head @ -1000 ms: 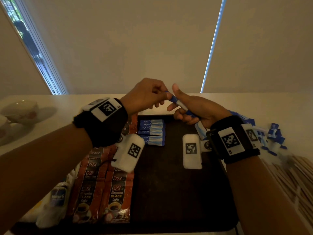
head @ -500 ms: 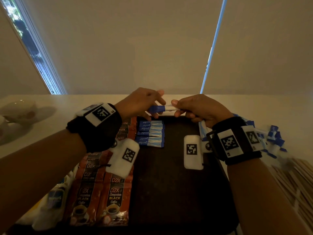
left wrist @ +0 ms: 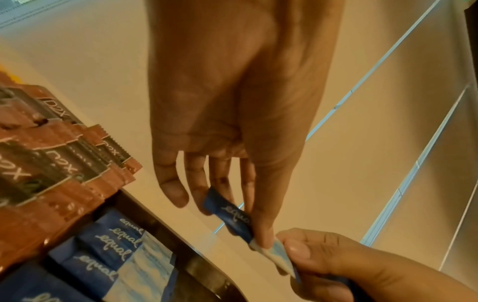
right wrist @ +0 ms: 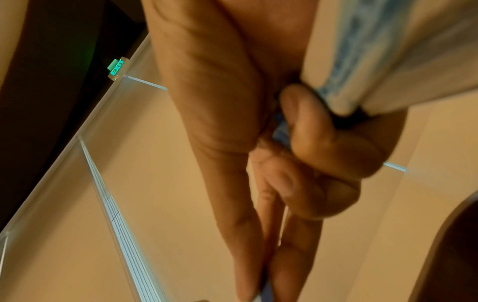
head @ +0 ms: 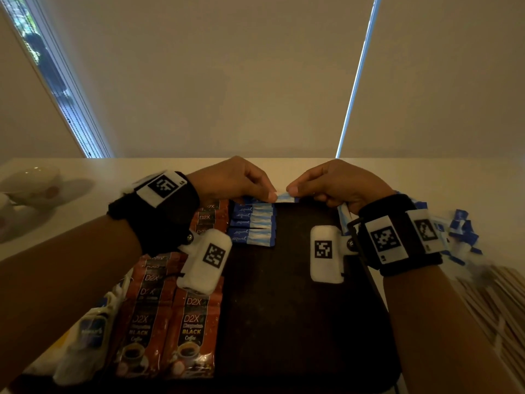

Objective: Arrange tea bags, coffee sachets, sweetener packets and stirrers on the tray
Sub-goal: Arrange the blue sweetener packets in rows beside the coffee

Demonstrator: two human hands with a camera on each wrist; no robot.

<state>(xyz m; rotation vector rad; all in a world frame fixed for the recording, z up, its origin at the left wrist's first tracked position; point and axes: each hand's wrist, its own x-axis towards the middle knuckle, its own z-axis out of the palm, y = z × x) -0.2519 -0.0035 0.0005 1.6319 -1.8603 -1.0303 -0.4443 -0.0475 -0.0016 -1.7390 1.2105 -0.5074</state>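
A blue and white sweetener packet is held level at the far edge of the dark tray, just behind a row of like packets. My left hand pinches its blue end. My right hand pinches its white end. The right hand's curled fingers also grip a bundle of more packets against the palm. Coffee sachets overlap in rows on the tray's left side. Tea bags lie at the tray's left edge.
Loose sweetener packets are heaped on the counter right of the tray, with wooden stirrers nearer me. A cup on a saucer stands at the far left. The tray's middle and right parts are bare.
Both hands came down together from above the tray to its far edge. The packet between them turned from slanted to level and now sits just behind the row.
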